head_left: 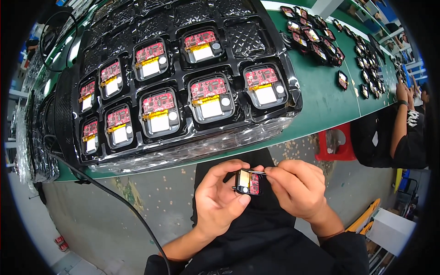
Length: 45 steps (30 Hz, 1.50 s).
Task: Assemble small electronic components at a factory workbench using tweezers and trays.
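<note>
Above my lap, my left hand [214, 204] grips a small open device case [253, 184] between thumb and fingers. Inside the case show a red circuit board, a pale battery-like block and yellow tape. My right hand [300, 190] is closed in a pinch around a thin metal tool [258, 173], which looks like tweezers. Its tip reaches the upper edge of the case; whether it touches a part inside is too small to tell. Beyond my hands, a black moulded tray [151, 145] holds several similar open cases [212, 98] in its pockets.
The tray rests on a plastic-wrapped stack on the green table [321, 121]. More small devices [314, 39] lie in clusters to the right. A black cable [121, 197] runs down at left. A red stool [337, 144] and another person [380, 133] are at right.
</note>
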Each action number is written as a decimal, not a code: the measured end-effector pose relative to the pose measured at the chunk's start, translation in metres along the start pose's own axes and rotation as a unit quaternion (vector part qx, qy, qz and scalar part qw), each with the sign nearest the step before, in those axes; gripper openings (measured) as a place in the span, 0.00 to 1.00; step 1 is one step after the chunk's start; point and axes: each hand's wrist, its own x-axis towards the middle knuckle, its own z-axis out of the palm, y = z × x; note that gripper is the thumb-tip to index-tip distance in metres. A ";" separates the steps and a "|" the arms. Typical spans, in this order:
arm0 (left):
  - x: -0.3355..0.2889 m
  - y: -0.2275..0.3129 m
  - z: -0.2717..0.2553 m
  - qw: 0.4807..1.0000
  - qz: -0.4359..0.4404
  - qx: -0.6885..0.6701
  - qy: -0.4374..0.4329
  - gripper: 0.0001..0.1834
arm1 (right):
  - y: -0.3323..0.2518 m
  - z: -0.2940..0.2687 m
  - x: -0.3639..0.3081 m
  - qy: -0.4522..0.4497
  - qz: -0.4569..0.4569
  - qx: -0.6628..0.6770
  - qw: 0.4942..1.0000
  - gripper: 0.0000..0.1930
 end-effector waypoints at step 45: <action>-0.001 0.002 0.010 0.999 0.007 0.046 0.029 0.30 | 0.004 0.002 -0.008 0.027 -0.032 -0.038 0.998 0.16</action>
